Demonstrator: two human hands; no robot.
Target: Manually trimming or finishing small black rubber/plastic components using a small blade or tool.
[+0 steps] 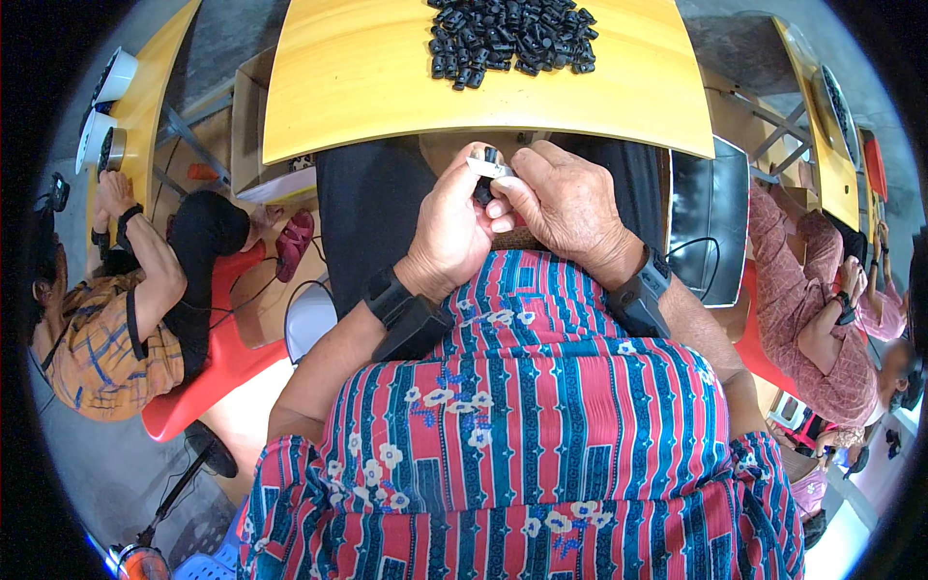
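Both hands meet in front of my body, just off the near edge of the yellow table [387, 97]. Fingers of my left hand [449, 230] are closed around a small black plastic piece [482, 191], mostly covered by the fingers. My right hand [572, 205] pinches a small flat whitish strip [489, 168], which lies across the top of the black piece. Whether the strip is a blade or a tag, I cannot tell. Beyond the hands, a pile of small black plastic pieces [512, 41] lies on the table's far part.
A cardboard box [249, 135] stands left of the table, and a black-lined bin [706, 222] stands to the right. Other people sit at tables on both sides, one at left by white bowls [97, 140]. Red chairs [217, 362] and loose cables are nearby.
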